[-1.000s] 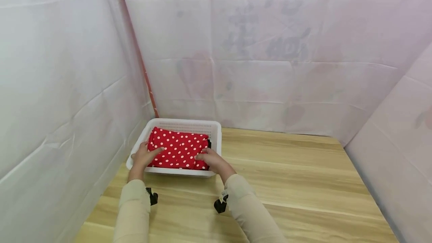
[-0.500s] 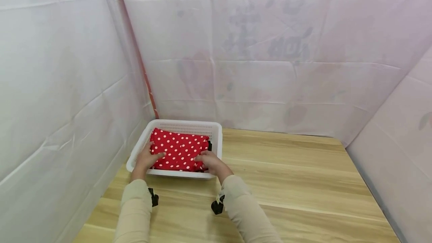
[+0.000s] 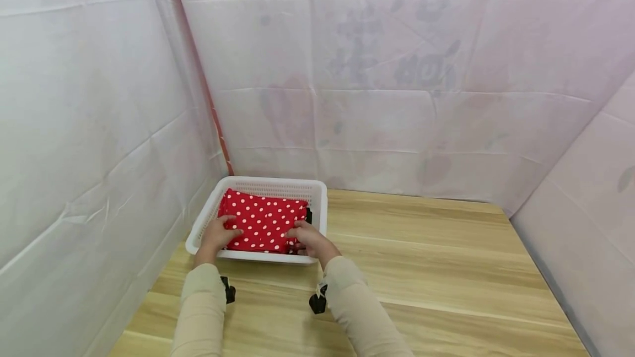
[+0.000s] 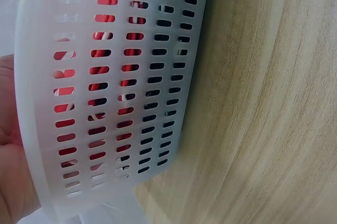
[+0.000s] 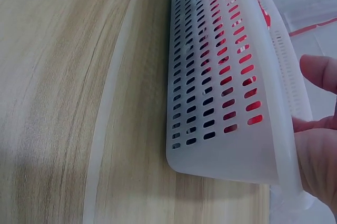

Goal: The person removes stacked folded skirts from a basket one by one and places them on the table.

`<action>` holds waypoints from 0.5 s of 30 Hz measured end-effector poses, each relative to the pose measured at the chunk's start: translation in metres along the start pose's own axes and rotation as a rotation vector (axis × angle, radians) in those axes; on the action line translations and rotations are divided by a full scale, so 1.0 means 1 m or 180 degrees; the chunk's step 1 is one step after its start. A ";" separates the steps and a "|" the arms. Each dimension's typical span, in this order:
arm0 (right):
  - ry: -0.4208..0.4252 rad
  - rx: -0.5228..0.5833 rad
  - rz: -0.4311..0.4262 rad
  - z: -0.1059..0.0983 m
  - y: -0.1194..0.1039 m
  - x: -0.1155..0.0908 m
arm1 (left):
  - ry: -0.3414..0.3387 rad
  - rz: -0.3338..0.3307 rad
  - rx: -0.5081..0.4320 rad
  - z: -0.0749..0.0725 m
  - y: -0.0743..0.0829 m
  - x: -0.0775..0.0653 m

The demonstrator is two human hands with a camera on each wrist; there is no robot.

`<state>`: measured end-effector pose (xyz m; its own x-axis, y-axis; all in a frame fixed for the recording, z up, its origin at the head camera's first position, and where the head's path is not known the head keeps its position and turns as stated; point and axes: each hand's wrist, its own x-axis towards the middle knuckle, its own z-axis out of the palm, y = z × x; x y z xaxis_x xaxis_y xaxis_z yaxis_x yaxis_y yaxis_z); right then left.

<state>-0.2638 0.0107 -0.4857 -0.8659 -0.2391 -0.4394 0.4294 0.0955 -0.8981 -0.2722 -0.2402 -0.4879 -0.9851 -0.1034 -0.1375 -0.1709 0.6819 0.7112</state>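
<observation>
At the surface's (image 3: 446, 258) far-left corner, the relaxed left hand (image 3: 216, 233) and right hand (image 3: 310, 238), grip unclear, touch the basket's (image 3: 253, 257) dotted cloth (image 3: 263, 223).

Creased pale sheeting (image 3: 372, 120) stands behind and beside a wood-grain table (image 3: 426, 258).

Cloth (image 3: 265, 222) in basket (image 3: 263, 257); basket on table (image 3: 421, 269) (far left), before back wall (image 3: 372, 125).

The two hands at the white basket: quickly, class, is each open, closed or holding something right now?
Left hand: open, touching the red polka-dot cloth.
Right hand: at the cloth's other end; whether it grips cannot be told.
</observation>
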 end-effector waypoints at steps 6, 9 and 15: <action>-0.0078 -0.0035 -0.0092 -0.003 0.002 0.004 | 0.0019 0.0007 0.0004 0.003 0.003 0.001; -0.0163 0.0081 -0.0132 -0.003 0.002 0.007 | 0.0039 -0.0042 0.0019 0.003 0.002 0.001; -0.0219 0.0127 -0.0138 -0.002 0.006 0.011 | 0.0070 -0.0013 -0.0041 0.002 -0.005 0.003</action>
<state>-0.2716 0.0106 -0.4956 -0.8649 -0.3080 -0.3964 0.4029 0.0453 -0.9141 -0.2744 -0.2422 -0.4934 -0.9846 -0.1220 -0.1253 -0.1749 0.6722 0.7195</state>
